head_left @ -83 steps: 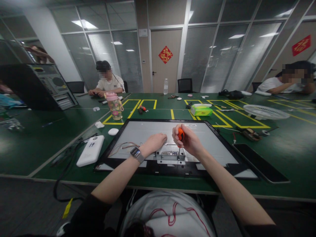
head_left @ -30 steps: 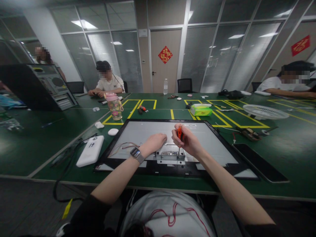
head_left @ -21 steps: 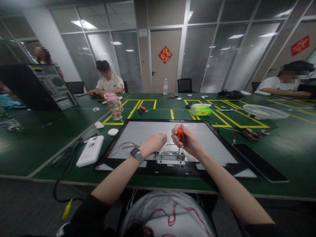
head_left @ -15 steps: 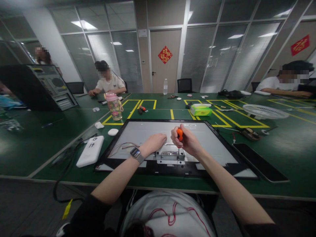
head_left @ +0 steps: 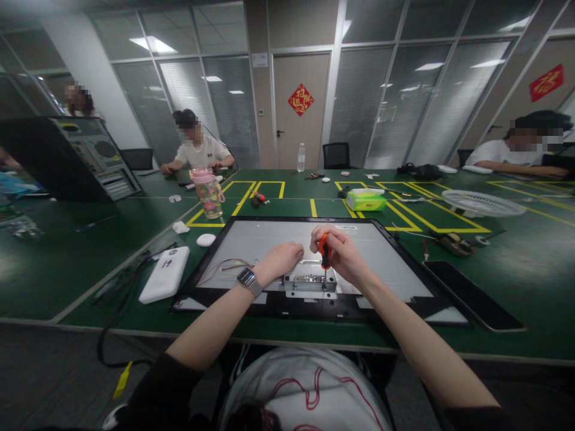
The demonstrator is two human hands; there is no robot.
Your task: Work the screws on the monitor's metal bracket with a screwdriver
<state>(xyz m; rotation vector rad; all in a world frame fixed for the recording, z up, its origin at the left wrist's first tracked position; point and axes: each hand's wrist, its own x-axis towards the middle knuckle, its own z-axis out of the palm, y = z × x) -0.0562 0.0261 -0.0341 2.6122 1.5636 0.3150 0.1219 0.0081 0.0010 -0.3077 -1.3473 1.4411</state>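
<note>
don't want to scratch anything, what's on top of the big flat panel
A metal bracket and thin wires lie on the panel. The left hand is over it, hiding what's beneath; the right hand holds an orange screwdriver pointing down at the bracket.

Two working hands have one watch and one screwdriver; the table bears one panel, one computer case, one pink bottle. Two red signs hang.

The right grip has turned the orange screwdriver, apparently.
</note>
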